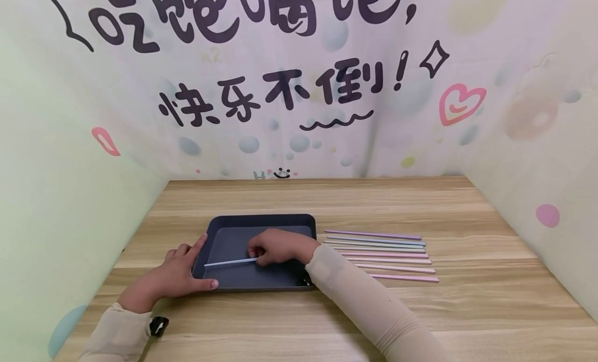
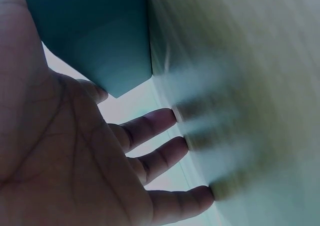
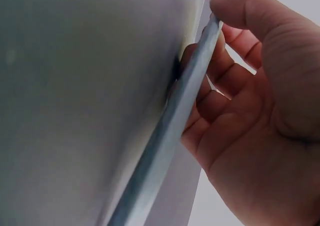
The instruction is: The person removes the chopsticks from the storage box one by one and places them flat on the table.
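A dark grey rectangular tray (image 1: 233,277) lies on the wooden table. My left hand (image 1: 175,276) rests against its left side, thumb on the near rim and fingers stretched along the outside; the left wrist view shows the tray's wall (image 2: 100,35) beside the palm, with several fingertips on the tabletop. Inside the tray, my right hand (image 1: 275,246) pinches a pale blue chopstick (image 1: 229,262) between thumb and fingers. In the right wrist view this chopstick (image 3: 170,121) runs slantwise past the palm, close above the tray floor. Part of it is hidden under the right hand.
Several pastel chopsticks (image 1: 388,255) in purple, blue, green and pink lie side by side right of the tray, partly behind the right sleeve (image 1: 374,302). A printed cloth wall (image 1: 280,144) stands along the table's far edge, with pale walls at both sides.
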A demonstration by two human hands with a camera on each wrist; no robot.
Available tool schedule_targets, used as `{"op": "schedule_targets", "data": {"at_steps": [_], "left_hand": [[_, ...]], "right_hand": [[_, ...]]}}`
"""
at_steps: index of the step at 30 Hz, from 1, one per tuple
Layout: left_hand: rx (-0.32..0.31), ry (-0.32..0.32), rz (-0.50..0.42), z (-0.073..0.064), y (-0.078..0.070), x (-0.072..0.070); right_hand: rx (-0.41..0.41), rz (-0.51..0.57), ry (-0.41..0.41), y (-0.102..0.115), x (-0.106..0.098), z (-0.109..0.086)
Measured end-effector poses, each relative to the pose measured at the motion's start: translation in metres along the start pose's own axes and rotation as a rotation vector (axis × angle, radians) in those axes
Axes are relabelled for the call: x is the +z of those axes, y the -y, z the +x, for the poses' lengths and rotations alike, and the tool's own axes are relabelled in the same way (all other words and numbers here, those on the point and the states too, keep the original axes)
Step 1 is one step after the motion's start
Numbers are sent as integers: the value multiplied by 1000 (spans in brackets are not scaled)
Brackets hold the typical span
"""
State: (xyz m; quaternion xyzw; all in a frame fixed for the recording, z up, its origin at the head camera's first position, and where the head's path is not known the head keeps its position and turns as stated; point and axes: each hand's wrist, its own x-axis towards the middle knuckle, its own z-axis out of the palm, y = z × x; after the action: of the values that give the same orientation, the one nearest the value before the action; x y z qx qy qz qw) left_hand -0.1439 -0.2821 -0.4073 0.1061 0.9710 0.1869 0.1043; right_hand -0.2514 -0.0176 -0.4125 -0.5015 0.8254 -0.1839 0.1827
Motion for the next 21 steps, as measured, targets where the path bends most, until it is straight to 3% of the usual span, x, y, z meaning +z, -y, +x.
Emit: {"op": "schedule_targets", "data": {"at_steps": [6, 21], "left_hand": [[-1, 3, 1, 1, 0, 0], [-12, 21, 6, 0, -2, -2]], "right_hand": [[-36, 3, -10, -2, -1, 0], [-14, 130, 28, 0, -18, -4]]}}
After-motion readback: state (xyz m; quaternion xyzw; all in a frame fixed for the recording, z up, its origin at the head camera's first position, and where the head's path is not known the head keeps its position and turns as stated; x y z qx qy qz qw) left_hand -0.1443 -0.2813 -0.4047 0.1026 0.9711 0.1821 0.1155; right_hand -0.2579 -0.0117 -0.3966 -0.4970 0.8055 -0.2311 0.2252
